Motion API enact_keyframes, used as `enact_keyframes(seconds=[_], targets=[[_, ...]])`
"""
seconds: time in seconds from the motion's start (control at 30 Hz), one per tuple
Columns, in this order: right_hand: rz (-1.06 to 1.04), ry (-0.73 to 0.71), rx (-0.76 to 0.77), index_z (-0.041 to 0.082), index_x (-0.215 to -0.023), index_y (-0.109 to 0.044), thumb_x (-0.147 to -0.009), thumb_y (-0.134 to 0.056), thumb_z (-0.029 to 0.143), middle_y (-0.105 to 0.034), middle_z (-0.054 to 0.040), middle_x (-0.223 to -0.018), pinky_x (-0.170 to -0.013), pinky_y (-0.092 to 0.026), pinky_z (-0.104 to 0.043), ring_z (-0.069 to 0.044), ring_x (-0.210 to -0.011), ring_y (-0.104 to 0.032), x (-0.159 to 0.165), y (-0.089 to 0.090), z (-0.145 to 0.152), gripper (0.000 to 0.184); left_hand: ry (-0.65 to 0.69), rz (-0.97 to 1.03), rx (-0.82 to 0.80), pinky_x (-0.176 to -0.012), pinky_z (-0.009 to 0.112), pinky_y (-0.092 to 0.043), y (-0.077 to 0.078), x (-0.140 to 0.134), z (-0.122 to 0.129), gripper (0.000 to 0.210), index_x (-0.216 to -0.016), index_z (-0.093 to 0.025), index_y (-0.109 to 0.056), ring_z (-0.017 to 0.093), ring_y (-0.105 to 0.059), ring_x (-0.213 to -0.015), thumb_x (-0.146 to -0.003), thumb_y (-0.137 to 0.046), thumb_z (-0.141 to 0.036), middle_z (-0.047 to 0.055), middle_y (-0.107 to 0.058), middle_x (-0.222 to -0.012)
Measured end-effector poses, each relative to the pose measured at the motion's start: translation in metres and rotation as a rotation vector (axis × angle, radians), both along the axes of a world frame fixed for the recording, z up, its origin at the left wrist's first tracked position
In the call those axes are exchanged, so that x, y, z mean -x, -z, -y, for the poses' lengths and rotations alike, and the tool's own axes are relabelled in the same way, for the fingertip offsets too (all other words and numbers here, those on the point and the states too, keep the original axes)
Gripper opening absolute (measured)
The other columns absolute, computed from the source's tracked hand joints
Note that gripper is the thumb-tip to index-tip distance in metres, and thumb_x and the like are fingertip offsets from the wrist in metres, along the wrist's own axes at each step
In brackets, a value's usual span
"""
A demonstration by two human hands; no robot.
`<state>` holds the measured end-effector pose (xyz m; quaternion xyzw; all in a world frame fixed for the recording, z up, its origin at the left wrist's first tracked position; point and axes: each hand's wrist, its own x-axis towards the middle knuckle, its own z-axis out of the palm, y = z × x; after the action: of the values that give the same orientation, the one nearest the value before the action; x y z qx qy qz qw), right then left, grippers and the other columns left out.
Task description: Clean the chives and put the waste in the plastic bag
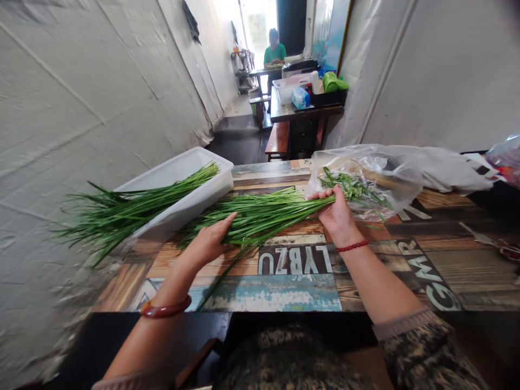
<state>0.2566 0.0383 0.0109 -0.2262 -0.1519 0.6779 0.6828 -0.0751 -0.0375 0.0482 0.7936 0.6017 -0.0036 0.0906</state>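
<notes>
Long green garlic chives point(260, 214) lie in a loose bunch across the table in front of me. My right hand point(337, 214) is closed around the pale stem ends of some of them, palm up, at the bunch's right side. My left hand point(211, 238) rests against the leafy left part, one finger stretched out; its other fingers are partly hidden. Beyond my right hand, a clear plastic bag point(382, 168) has short green trimmings point(349, 187) on it. To the left, a white plastic tub point(203, 203) holds another pile of chives point(150, 200), its leaves hanging over the edge.
The patchwork wood-print table point(296, 292) runs along a white wall point(60, 108) on the left. Scissors point(479, 234) lie at the right. Farther back are a bench point(278, 138), a second table point(284, 112) with containers, and a seated person in green point(275, 54).
</notes>
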Motion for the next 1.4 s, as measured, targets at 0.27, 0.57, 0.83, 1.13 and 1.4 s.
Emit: enact_keyframes(seconds=[0.27, 0.57, 0.83, 1.13, 1.4], targets=[[-0.03, -0.135, -0.047, 0.022, -0.063, -0.046, -0.09, -0.057, 0.041, -0.05, 0.0079, -0.049, -0.069, -0.059, -0.03, -0.011, -0.055, -0.059, 0.0, -0.006, 0.007, 0.035, -0.23, 0.859, -0.143, -0.093, 0.045, -0.052, -0.041, 0.033, 0.011, 0.064, -0.136, -0.019, -0.048, 0.025, -0.065, -0.107, -0.074, -0.062, -0.027, 0.013, -0.065, -0.122], [0.065, -0.333, -0.128, 0.022, -0.065, -0.049, -0.084, -0.065, 0.048, -0.052, 0.0068, -0.056, -0.073, -0.057, -0.032, -0.013, -0.06, -0.059, 0.028, 0.0, 0.021, 0.036, -0.027, 1.091, 0.236, -0.092, 0.048, -0.052, -0.026, -0.116, -0.008, 0.052, -0.124, -0.012, -0.059, 0.028, -0.067, -0.1, -0.084, -0.06, -0.045, 0.015, -0.069, -0.115], [0.073, -0.201, -0.12, 0.023, -0.065, -0.051, -0.081, -0.069, 0.049, -0.054, 0.0064, -0.06, -0.083, -0.057, -0.036, -0.013, -0.065, -0.061, 0.036, 0.004, 0.028, 0.036, 0.133, 0.842, 0.007, -0.097, 0.041, -0.051, 0.009, -0.153, -0.003, 0.067, -0.134, -0.018, -0.05, 0.031, -0.063, -0.112, -0.07, -0.07, -0.017, 0.011, -0.065, -0.126], [0.265, -0.4, -0.247, 0.025, -0.099, -0.065, -0.072, -0.077, 0.053, -0.071, -0.002, -0.101, -0.086, -0.055, -0.035, -0.02, -0.095, -0.067, 0.046, -0.003, 0.045, 0.041, 0.105, 0.358, -0.095, -0.075, 0.032, -0.052, -0.034, -0.103, 0.0, 0.018, -0.101, -0.02, -0.062, 0.021, -0.066, -0.084, -0.089, -0.049, -0.022, 0.007, -0.071, -0.096], [0.445, -0.52, -0.176, 0.025, -0.112, -0.063, -0.078, -0.072, 0.051, -0.07, -0.0065, -0.107, -0.07, -0.056, -0.027, -0.017, -0.086, -0.069, 0.052, 0.008, 0.048, 0.043, -0.32, -0.142, -0.442, -0.082, 0.039, -0.048, -0.1, 0.005, -0.038, 0.028, -0.114, -0.016, -0.058, 0.032, -0.066, -0.095, -0.092, -0.042, -0.023, 0.016, -0.068, -0.096]])
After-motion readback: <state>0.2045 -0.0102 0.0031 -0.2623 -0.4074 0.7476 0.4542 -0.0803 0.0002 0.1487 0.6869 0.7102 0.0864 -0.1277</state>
